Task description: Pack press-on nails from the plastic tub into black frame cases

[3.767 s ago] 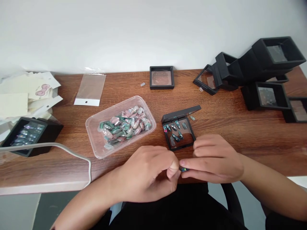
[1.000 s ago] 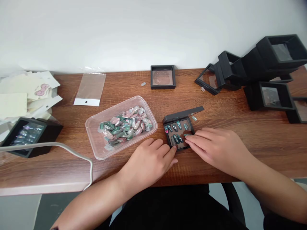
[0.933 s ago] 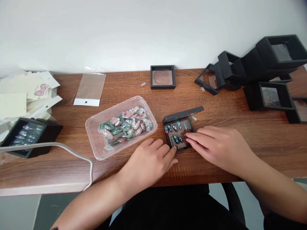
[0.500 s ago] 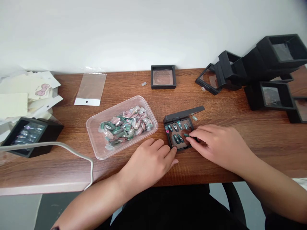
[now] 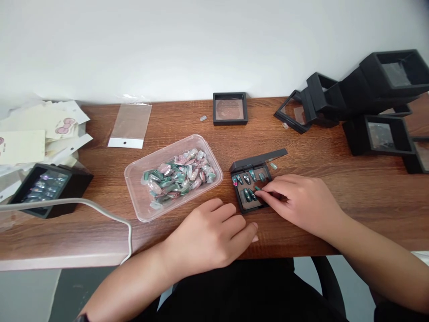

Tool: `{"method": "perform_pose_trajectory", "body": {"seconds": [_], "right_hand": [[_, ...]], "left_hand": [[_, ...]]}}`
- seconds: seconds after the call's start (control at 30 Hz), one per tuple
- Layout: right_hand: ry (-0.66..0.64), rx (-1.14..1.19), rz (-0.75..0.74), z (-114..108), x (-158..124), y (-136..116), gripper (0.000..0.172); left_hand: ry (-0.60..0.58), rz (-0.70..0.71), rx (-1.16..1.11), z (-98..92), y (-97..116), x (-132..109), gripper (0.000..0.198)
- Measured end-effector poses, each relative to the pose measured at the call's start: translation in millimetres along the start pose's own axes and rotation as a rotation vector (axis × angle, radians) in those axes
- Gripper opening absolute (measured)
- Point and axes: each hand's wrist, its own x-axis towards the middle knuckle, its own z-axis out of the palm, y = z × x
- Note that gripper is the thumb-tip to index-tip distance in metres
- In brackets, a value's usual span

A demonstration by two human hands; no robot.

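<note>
An open black display case [image 5: 250, 203] lies on the table with its lid tilted back. Inside it, several dark green press-on nails [image 5: 247, 195] with shiny decoration stand in two rows. My right hand [image 5: 298, 199] reaches over the case from the right, thumb and forefinger pinched on a green press-on nail [image 5: 257, 188] low over the lower row. Just left of and in front of the case, my left hand [image 5: 214, 232] rests on the table edge, its fingers loosely bent and slightly apart, apparently holding nothing. Its fingertips are partly hidden.
A clear plastic tub [image 5: 136, 199] of loose press-on nails sits left of the case. Black frame boxes [image 5: 355, 89] pile up at right; another box [image 5: 230, 121] lies behind. At left are cards [image 5: 23, 145], a filled case [image 5: 47, 190] and a white cable [image 5: 110, 217].
My left hand has let go of the case's front edge and drawn back toward me. My right fingertips have shifted slightly left with the green nail. The view has moved slightly.
</note>
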Motion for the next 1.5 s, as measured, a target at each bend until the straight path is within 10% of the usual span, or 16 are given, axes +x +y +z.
{"method": "perform_pose_trajectory", "body": {"seconds": [0.2, 0.5, 0.7, 1.5], "right_hand": [[0.103, 0.065, 0.019, -5, 2, 1, 0.029], [0.145, 0.071, 0.001, -3, 2, 7, 0.025], [0.142, 0.056, -0.03, -3, 1, 9, 0.02], [0.128, 0.041, -0.101, -4, 4, 9, 0.019]], "left_hand": [[0.104, -0.077, 0.037, -38.5, -11, -15, 0.013], [-0.034, -0.8, 0.178, -72.7, -47, -49, 0.029], [-0.279, -0.833, 0.221, -61.1, -53, -54, 0.055], [-0.075, -0.792, 0.142, -55.8, -55, -46, 0.032]]}}
